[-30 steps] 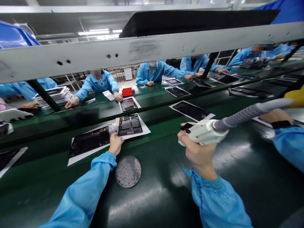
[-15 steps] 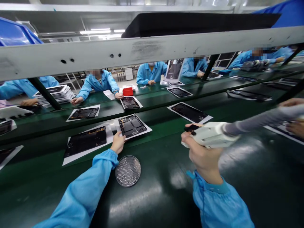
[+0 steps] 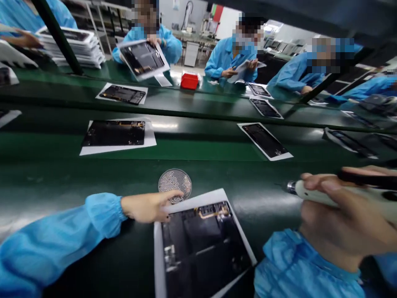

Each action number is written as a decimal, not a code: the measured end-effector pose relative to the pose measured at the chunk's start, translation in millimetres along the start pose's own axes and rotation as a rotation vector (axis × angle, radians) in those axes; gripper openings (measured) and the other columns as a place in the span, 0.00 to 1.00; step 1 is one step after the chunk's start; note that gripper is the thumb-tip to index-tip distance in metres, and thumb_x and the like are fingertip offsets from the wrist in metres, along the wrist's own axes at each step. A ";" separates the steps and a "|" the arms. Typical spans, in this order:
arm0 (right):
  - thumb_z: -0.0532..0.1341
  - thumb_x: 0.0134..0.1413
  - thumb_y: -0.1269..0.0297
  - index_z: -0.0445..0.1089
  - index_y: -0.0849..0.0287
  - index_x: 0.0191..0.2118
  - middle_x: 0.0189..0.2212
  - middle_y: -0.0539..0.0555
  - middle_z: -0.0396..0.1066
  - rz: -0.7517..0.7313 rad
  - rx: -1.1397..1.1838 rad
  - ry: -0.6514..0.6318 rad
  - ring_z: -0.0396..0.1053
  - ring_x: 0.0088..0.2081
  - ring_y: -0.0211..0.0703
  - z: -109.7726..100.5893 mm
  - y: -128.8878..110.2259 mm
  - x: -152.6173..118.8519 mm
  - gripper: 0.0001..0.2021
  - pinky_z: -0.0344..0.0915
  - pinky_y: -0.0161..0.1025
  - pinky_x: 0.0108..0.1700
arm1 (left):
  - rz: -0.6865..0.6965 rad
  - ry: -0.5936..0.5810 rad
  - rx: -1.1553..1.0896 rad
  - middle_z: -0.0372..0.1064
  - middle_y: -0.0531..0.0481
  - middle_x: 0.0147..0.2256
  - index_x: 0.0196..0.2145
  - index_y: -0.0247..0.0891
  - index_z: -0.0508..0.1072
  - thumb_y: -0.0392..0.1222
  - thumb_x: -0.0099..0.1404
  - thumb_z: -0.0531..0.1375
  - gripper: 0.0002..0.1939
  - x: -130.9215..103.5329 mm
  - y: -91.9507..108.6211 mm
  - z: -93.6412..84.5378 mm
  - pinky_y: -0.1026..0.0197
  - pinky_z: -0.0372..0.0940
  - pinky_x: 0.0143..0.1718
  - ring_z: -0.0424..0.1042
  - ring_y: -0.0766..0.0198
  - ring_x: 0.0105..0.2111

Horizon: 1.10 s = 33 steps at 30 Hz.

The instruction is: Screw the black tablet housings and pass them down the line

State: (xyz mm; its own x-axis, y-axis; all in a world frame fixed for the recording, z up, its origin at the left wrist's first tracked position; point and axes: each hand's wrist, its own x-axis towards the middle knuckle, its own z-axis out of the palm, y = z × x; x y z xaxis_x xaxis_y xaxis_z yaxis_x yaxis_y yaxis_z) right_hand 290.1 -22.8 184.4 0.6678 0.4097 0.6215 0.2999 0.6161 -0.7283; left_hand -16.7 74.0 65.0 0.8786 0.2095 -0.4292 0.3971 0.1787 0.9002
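Though the panel (image 3: 204,244) is close, one corner's cropped.

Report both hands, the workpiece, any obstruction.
Left hand touching white rectangular sheet under flat black device. Right hand gripping white handheld tool, metal tip off device. Possible obstruction: round perforated metal disc, partly behind left hand.

I observe from my remote place a long green bench (image 3: 198,153), whose glossy top reflects a pale patch of light (image 3: 269,198) toward its right edge. Near the far left corner a dark post (image 3: 58,37) stands slanted; toward the far right corner a second dark post (image 3: 338,75) leans the opposite way. Behind the far edge I distinguish a white cabinet (image 3: 191,54) and a pale wall (image 3: 169,18).
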 end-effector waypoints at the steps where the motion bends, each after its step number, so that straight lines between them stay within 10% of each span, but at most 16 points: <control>1: 0.64 0.41 0.82 0.78 0.52 0.31 0.21 0.45 0.71 -0.037 -0.031 -0.029 0.67 0.21 0.39 7.4 4.5 -4.6 0.16 0.69 0.44 0.28 | 0.003 0.012 0.181 0.75 0.49 0.43 0.66 0.43 0.59 0.34 0.63 0.60 0.35 -9.9 -6.1 -0.8 0.62 0.66 0.35 0.74 0.60 0.35; 5: 0.66 0.39 0.76 0.78 0.58 0.34 0.19 0.46 0.72 0.111 -0.097 -0.210 0.70 0.23 0.42 34.9 22.4 -29.4 0.12 0.71 0.46 0.34 | 0.123 0.288 0.676 0.74 0.46 0.42 0.48 0.37 0.73 0.34 0.69 0.53 0.14 -27.4 -33.0 16.0 0.57 0.66 0.41 0.73 0.56 0.41; 11: 0.69 0.45 0.69 0.75 0.56 0.37 0.22 0.46 0.71 0.457 -0.096 -0.437 0.71 0.27 0.40 69.3 49.6 -80.1 0.11 0.71 0.46 0.37 | 0.393 0.432 0.894 0.71 0.45 0.36 0.37 0.34 0.72 0.24 0.66 0.51 0.13 -8.4 -55.8 54.3 0.58 0.67 0.36 0.70 0.58 0.35; 17: 0.68 0.50 0.69 0.73 0.53 0.40 0.25 0.45 0.69 0.582 -0.106 -0.577 0.69 0.28 0.39 80.0 74.9 -117.1 0.10 0.70 0.44 0.37 | 0.649 0.837 1.198 0.69 0.40 0.36 0.40 0.29 0.73 0.26 0.66 0.54 0.09 0.0 -57.5 70.8 0.51 0.64 0.34 0.66 0.52 0.35; 33: 0.65 0.51 0.72 0.74 0.53 0.41 0.25 0.46 0.70 0.561 -0.120 -0.632 0.72 0.29 0.41 80.2 78.0 -119.9 0.11 0.73 0.47 0.37 | 0.497 0.645 0.993 0.65 0.46 0.31 0.31 0.34 0.72 0.29 0.57 0.59 0.04 2.3 -52.6 74.0 0.54 0.66 0.31 0.63 0.56 0.31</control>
State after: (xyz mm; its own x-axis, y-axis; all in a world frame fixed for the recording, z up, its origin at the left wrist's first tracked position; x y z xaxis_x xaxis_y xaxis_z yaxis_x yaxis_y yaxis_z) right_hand 178.8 30.1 76.2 0.2445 0.9532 0.1776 0.1320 0.1488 -0.9800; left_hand -16.0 -6.0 22.1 0.8126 0.5218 0.2597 0.3364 -0.7838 0.5221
